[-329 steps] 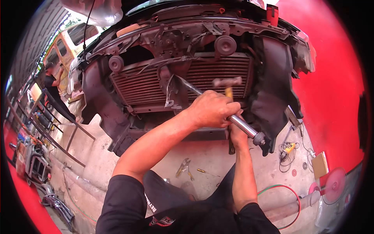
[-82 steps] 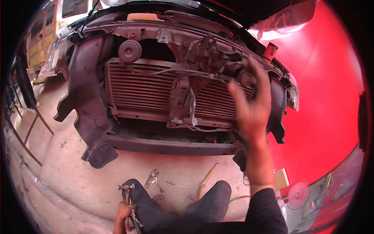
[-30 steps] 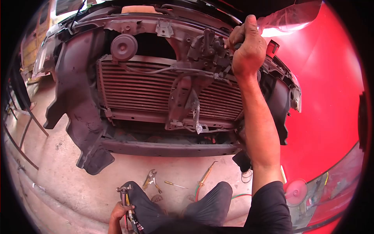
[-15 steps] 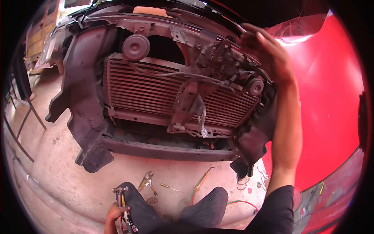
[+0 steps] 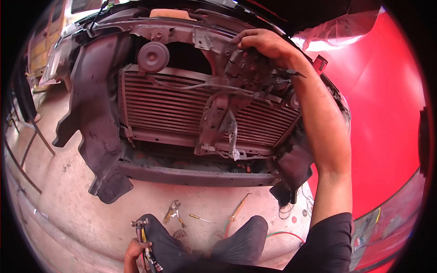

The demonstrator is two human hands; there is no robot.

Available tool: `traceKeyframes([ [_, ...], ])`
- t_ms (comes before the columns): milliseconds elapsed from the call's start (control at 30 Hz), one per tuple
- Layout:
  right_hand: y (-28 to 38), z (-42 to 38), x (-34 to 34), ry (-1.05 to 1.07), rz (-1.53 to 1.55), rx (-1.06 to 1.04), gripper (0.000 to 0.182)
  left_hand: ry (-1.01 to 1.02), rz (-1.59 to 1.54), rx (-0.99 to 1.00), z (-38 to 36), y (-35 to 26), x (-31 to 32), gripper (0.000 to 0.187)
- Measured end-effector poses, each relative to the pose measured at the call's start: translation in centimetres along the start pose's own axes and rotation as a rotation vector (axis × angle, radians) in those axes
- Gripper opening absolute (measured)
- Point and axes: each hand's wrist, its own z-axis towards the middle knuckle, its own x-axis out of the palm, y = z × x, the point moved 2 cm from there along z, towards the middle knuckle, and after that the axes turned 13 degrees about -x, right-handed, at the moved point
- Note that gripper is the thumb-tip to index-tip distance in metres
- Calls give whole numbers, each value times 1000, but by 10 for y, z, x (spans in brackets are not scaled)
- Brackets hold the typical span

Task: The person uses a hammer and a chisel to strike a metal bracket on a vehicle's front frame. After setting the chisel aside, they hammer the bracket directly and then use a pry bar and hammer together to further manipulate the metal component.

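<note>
My left hand [image 5: 138, 249], low in the view beside my left knee, is closed around the handle of a hammer [image 5: 139, 223] held head up. A yellow-handled tool and other slim shafts are bundled with it; their ends are hidden. My right hand [image 5: 266, 44] reaches across the top of a stripped car front end, fingers stretched and slightly bent, fingertips at the upper crossmember [image 5: 216, 44]. Just below it sits the dark latch assembly [image 5: 246, 66]. Beneath lies the finned radiator or condenser [image 5: 164, 98], with a round horn [image 5: 153, 57] at its upper left.
Pliers [image 5: 174, 213], a screwdriver [image 5: 202, 218] and a torch with hoses [image 5: 239, 207] lie on the concrete floor. A lower crossbar [image 5: 195, 176] and dark side liner [image 5: 98, 104] bound the front end. A red panel [image 5: 382, 118] stands at right.
My right hand has moved left from the right side of the front end to the upper crossmember above the latch assembly. My left hand keeps hold of the hammer.
</note>
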Motion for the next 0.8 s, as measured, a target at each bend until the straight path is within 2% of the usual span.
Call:
traceKeyframes([
  [67,-1,-1,3,-67,73,-33,26,3,6,-3,-1,-1,-1,15],
  [300,-14,-2,-2,-97,66,-156,33,-4,21,3,6,2,-1,16],
  [367,-16,-13,-5,-170,611,-160,38,7,1,4,7,4,-2,16],
  [467,-25,-7,-12,-73,654,-167,39,10,14,8,8,3,-2,16],
  [667,-12,-9,-4,-84,467,-151,42,4,-17,4,1,-1,3,16],
  [800,-20,-6,-6,-74,533,-185,41,-4,-7,8,0,0,2,16],
])
